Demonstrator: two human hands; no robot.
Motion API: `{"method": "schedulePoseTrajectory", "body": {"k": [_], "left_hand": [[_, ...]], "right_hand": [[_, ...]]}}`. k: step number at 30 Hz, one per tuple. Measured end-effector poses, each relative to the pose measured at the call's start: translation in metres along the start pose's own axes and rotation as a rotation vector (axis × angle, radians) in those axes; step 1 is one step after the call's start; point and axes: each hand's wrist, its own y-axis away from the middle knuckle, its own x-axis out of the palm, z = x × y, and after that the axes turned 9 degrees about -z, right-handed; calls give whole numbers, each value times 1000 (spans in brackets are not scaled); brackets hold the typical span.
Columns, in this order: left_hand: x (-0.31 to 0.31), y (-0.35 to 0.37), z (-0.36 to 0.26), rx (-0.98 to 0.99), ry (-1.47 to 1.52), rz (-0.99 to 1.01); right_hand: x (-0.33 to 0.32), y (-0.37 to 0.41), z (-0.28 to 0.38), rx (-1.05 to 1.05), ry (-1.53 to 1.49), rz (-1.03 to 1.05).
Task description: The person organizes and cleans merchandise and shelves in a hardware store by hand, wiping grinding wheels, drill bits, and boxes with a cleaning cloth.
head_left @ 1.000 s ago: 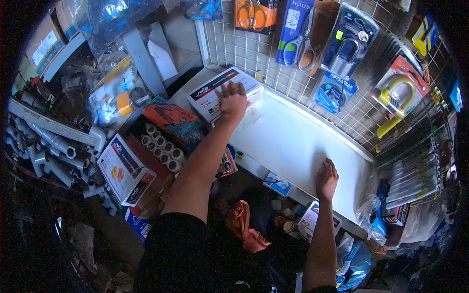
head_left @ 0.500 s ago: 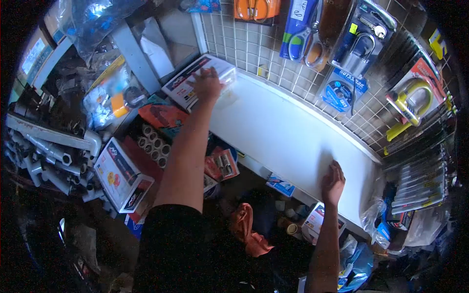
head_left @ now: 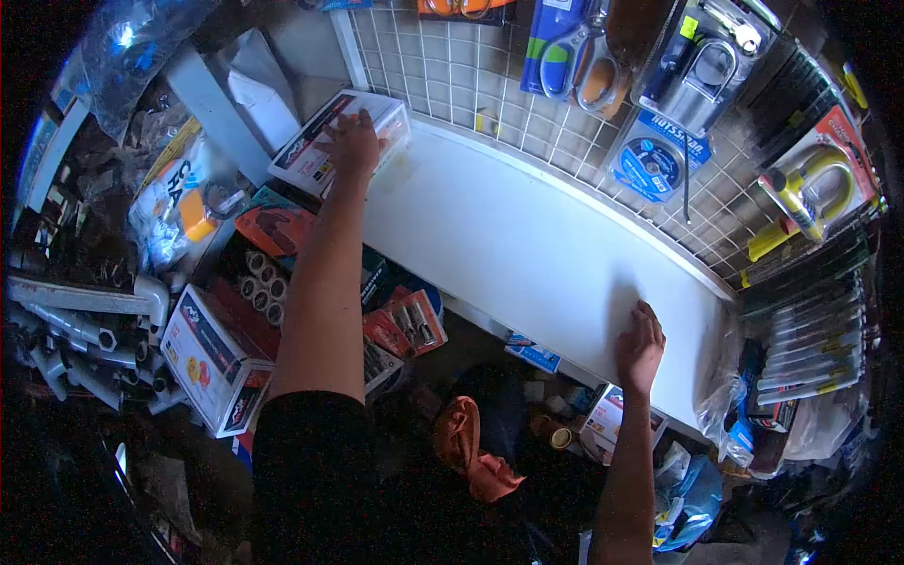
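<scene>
The printed carton sits at the far left end of the white shelf, with the left hand laid over its top, fingers spread rather than clamped, while the right hand is at the shelf's right end, fingers loosely bent and close together, with nothing visible in them. The carton looks like stiff, smooth cardboard that could slip or dent, its weight uncertain; opposite side walls seem the surest hold.
</scene>
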Motion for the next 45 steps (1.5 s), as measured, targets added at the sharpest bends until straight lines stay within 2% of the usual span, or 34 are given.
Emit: {"method": "schedulePoseTrajectory", "body": {"k": [7,8,12,15,18,24,25,26,28,29,31,32,33,35,37,39,41,42,43,44,45], "left_hand": [[1,2,7,44,43,-29],[-10,4,4,23,44,26],[-4,8,12,80,83,15],[-48,22,-1,38,119,69],[-10,13,12,122,112,-15],[8,8,24,173,153,-41],[3,5,21,202,160,-55],[-50,20,0,64,101,63],[-29,8,7,125,117,36],[-20,0,23,205,109,60],[-10,-24,40,407,89,124],[-47,-32,19,476,84,312],[-101,-31,-5,558,72,503],[-171,-2,-44,614,418,394],[-222,31,-85,720,830,243],[-324,111,-112,623,1119,348],[-381,194,-115,641,1258,422],[-387,233,-113,667,1328,534],[-387,268,-112,695,1398,655],[-377,297,-117,780,1431,742],[-361,327,-124,869,1465,825]], "right_hand": [[-4,-5,9,-66,31,-48],[-2,-5,8,-64,30,-48],[2,-2,-2,11,-9,-1],[0,-4,5,-36,31,-44],[0,-3,6,-18,53,-28],[2,-1,0,-5,49,-2],[1,-2,1,-18,58,0],[0,-2,2,-26,67,-1],[8,1,-14,-44,73,9],[6,-1,-13,-14,77,76],[2,-1,-5,-44,18,17],[10,-1,-15,-96,-21,-19],[8,-7,-25,-90,-45,56],[-8,-9,-37,134,-416,205],[-69,-7,-9,354,-747,384],[-149,10,31,275,-772,376],[-218,43,51,272,-731,275],[-256,61,63,348,-636,237],[-284,84,63,284,-475,169],[-306,109,65,370,-427,79],[-325,139,62,455,-249,14]]}}
